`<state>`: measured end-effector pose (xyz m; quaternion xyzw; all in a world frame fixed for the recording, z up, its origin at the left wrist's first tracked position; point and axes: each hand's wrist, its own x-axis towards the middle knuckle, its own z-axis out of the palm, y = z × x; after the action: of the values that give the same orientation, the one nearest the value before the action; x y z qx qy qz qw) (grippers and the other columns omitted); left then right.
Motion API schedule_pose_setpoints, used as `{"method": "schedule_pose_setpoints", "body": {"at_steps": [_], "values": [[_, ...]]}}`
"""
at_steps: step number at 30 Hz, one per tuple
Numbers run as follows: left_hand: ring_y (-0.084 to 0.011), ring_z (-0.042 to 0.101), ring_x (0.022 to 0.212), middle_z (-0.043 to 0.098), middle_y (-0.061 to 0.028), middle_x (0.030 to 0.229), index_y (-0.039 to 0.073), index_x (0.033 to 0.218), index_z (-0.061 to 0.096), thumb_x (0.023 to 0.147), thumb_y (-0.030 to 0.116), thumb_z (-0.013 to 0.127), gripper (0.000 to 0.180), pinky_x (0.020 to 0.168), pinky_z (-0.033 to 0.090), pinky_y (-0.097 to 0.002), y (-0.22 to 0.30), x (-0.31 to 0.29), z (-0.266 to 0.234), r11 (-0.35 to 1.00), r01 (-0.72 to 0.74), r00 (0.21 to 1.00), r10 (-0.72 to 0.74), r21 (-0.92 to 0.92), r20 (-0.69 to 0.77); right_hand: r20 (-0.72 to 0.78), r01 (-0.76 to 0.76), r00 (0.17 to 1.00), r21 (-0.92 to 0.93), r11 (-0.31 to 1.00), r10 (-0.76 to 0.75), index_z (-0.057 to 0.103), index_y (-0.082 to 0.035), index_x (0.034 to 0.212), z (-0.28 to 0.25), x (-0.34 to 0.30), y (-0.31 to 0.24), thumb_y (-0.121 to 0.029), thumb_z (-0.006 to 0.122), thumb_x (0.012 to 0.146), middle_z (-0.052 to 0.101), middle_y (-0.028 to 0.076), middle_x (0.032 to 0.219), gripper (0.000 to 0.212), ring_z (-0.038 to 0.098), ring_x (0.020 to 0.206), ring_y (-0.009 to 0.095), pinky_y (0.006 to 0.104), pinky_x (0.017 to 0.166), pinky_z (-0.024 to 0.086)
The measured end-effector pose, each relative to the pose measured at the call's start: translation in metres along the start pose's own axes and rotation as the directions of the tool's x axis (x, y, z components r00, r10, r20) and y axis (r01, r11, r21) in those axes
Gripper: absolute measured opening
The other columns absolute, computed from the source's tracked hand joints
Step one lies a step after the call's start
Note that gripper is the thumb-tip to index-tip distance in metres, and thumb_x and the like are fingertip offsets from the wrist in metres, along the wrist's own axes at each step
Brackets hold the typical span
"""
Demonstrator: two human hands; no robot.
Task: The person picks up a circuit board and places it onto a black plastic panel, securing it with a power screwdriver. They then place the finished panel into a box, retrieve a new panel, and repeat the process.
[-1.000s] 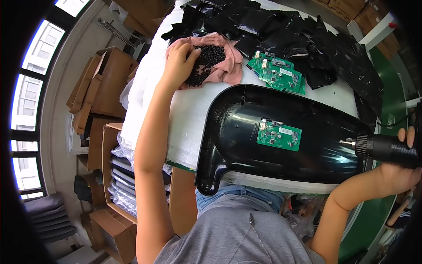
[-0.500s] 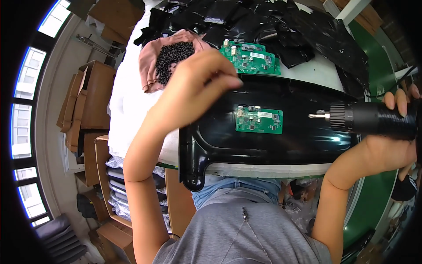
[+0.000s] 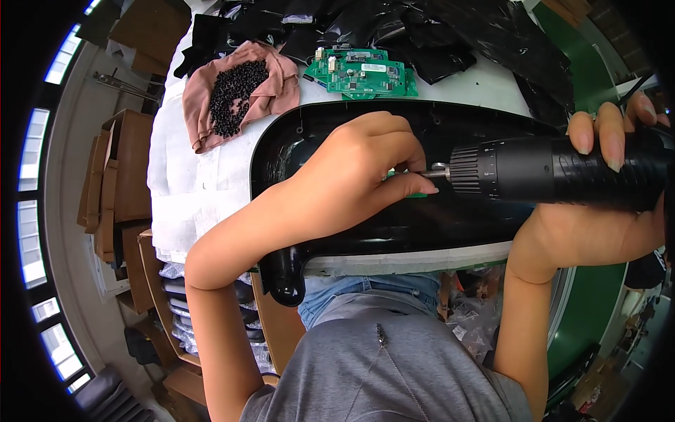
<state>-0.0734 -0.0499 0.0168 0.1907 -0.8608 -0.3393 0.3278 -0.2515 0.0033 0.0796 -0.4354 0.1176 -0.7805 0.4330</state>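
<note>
My right hand [image 3: 590,235] grips a black electric screwdriver [image 3: 520,169], held level with its bit [image 3: 437,171] pointing left. At the bit's tip, my left hand [image 3: 369,162] is closed in a pinch of thumb and fingers. What it pinches there, if anything, is too small and too covered to make out. Both hands are over a glossy black plastic shell [image 3: 337,232] lying on the table. Only a green sliver of the circuit board [image 3: 420,195] shows beneath the left thumb; the rest of it is hidden.
Beyond the shell lies a stack of green circuit boards [image 3: 369,74]. To its left, a pink cloth [image 3: 281,88] holds a heap of small black screws [image 3: 235,95]. Black plastic bags [image 3: 436,53] cover the table's far side. An open carton [image 3: 151,281] stands below the left edge.
My left hand has come down and right, from near the screw heap to the bit's tip, now covering the circuit board. The screwdriver has moved left. The view has shifted, so table things appear further left.
</note>
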Motion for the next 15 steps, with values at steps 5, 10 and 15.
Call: {"method": "schedule_pose_setpoints", "body": {"at_steps": [5, 10, 15], "values": [[-0.0239, 0.051, 0.063, 0.052, -0.0082, 0.072, 0.000, 0.070, 0.053, 0.059, 0.005, 0.072, 0.023, 0.056, 0.043, -0.0314, 0.000, -0.001, 0.004, 0.980, -0.110, 0.994, 0.112, 0.167, 0.000, 0.019, -0.033, 0.999, -0.035, 0.999, 0.034, 0.039, -0.002, 0.108, 0.001, 0.001, 0.006, -0.029, 0.053, 0.078, 0.043, 0.010, 0.103, 0.042, 0.046, 0.072, 0.015, 0.0313, 0.065, 0.039], [-0.0256, 0.050, 0.068, 0.052, -0.0089, 0.074, 0.000, 0.076, 0.056, 0.057, 0.009, 0.073, 0.027, 0.060, 0.043, -0.0331, -0.004, -0.005, 0.012, 0.979, -0.075, 0.997, 0.072, 0.189, 0.021, 0.027, -0.056, 0.998, -0.090, 0.994, 0.059, 0.037, -0.004, 0.110, 0.004, -0.002, 0.010, -0.032, 0.053, 0.079, 0.043, 0.011, 0.105, 0.044, 0.045, 0.072, 0.015, 0.0317, 0.064, 0.038], [-0.0247, 0.049, 0.082, 0.051, -0.0088, 0.088, 0.001, 0.094, 0.057, 0.059, 0.018, 0.072, 0.042, 0.070, 0.042, -0.0345, -0.017, -0.011, 0.005, 0.930, -0.037, 0.996, 0.004, 0.365, 0.089, -0.083, -0.085, 0.995, -0.431, 0.898, 0.055, 0.036, -0.007, 0.115, 0.002, -0.015, 0.021, -0.036, 0.047, 0.083, 0.047, 0.013, 0.105, 0.045, 0.048, 0.067, 0.016, 0.0333, 0.061, 0.041]]}}
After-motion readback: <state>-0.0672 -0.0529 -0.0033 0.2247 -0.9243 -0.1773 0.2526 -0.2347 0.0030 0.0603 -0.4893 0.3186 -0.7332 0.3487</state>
